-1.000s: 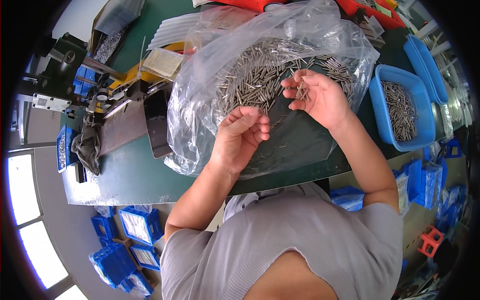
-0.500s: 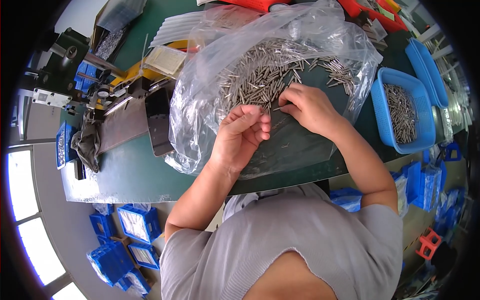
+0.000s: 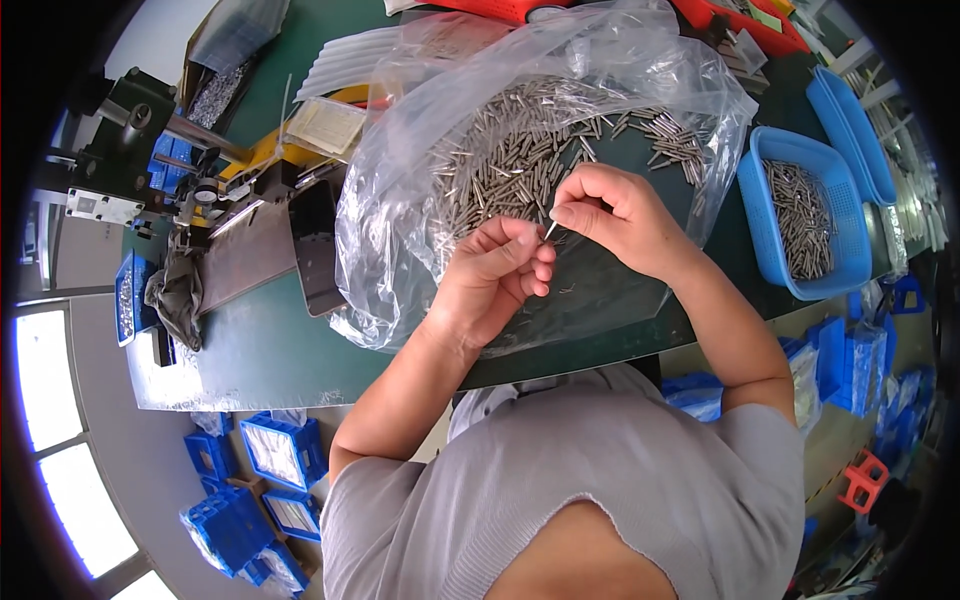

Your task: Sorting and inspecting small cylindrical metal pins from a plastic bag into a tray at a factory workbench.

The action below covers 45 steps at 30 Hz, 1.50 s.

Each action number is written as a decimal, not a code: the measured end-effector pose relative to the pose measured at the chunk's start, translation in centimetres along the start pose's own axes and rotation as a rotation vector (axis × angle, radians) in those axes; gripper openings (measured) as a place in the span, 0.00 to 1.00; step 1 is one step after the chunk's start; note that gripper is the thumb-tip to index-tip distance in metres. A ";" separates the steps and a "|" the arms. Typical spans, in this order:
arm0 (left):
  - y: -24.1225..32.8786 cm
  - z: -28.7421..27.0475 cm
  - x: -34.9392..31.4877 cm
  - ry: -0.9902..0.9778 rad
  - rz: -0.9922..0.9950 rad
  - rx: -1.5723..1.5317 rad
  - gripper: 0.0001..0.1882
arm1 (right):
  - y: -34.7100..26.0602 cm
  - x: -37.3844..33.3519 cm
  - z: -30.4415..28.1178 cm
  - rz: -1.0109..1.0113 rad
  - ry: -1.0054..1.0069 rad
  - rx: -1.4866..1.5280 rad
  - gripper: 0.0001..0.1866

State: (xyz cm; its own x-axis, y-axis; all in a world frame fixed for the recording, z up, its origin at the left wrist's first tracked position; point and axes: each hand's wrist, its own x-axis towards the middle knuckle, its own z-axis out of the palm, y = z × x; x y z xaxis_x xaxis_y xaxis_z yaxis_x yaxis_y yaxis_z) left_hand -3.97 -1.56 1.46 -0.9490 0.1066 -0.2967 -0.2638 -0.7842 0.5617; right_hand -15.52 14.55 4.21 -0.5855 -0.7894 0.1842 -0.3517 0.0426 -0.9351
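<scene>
Above the near part of the table, my left hand (image 3: pixel 492 280) and my right hand (image 3: pixel 622 222) meet at their fingertips. A thin, shiny metal pin (image 3: pixel 550 231) runs between them. My right thumb and forefinger pinch its upper end, while its lower end sits at the closed left thumb and forefinger. The left hand's other fingers are curled. Just beyond the hands, a heap of small pointed metal pins (image 3: pixel 510 165) lies in and under a large clear plastic bag (image 3: pixel 385 215) spread over the green table (image 3: pixel 270 350).
A blue basket (image 3: pixel 757 215) of similar pins stands at the right, beside another blue basket (image 3: pixel 850 135). On the left are a black-and-metal bench fixture (image 3: pixel 135 115) and a dark flat tray (image 3: pixel 315 245). Blue crates (image 3: pixel 285 448) stand on the floor beyond the table's front edge.
My right hand has risen slightly and drawn in to the left hand's fingertips. The thin pin now shows clearly between them. The left hand has shifted a little to the right.
</scene>
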 end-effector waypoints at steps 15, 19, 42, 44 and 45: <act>0.1 -0.1 0.3 0.026 -0.002 0.003 0.04 | 0.2 -0.1 1.5 0.043 -0.014 0.062 0.06; 0.2 -0.3 0.0 0.025 0.093 0.022 0.05 | 0.5 0.4 0.0 0.305 0.131 0.381 0.06; 0.9 -0.7 0.0 0.048 0.136 -0.047 0.06 | 2.4 0.4 1.2 -0.175 -0.099 -0.627 0.07; 0.7 -0.8 0.0 0.038 0.130 -0.044 0.06 | 1.9 0.5 0.7 -0.045 -0.011 -0.262 0.06; 0.6 -0.8 0.0 0.032 0.104 -0.046 0.06 | 1.7 0.7 0.3 0.069 -0.050 -0.128 0.06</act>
State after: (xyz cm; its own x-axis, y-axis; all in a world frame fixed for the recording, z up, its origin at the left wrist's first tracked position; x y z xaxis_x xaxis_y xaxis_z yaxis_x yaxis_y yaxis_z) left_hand -4.00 -2.52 1.16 -0.9645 0.0042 -0.2641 -0.1555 -0.8171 0.5550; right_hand -16.32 13.96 2.65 -0.5758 -0.8112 0.1026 -0.4042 0.1733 -0.8981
